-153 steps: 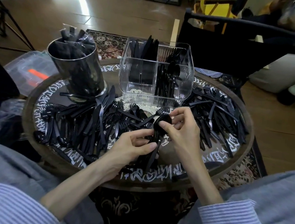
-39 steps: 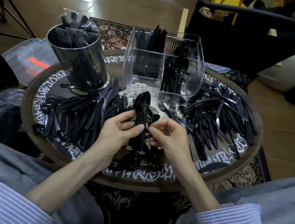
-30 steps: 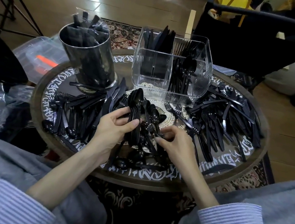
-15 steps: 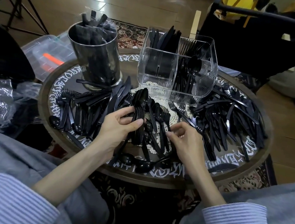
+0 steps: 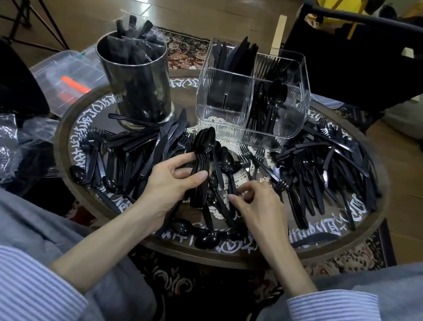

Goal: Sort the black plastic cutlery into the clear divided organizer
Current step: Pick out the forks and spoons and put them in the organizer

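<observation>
A: Left hand (image 5: 170,179)?
B: Wrapped round a stack of spoons (image 5: 202,164), thumb across the front, bowls pointing up toward the organizer (image 5: 251,97). Stack stands tilted just above the table (image 5: 79,133).

A: Right hand (image 5: 258,202)?
B: Down on the table middle, fingers bent, tips among loose spoons (image 5: 226,163) on the white doily. Whether it actually pinches one, cannot tell, fingers hide it.

A: Organizer?
B: Clear, ribbed, far side of the table. Knives (image 5: 233,54) upright in the back left compartment, spoons in the front right one, forks behind them look likely but blurry. Front left compartment shows only clear plastic.

A: Rest of the cutlery?
B: Knife pile (image 5: 155,150) left of the hands, big mixed pile (image 5: 326,175) of forks and knives on the right. A few spoons near the front rim (image 5: 206,240).

A: Anything else?
B: Metal cup (image 5: 135,82) back left, holding bagged black cutlery. Plastic box (image 5: 66,81) with an orange thing on the floor to the left. Striped cuffs, grey trousers.
</observation>
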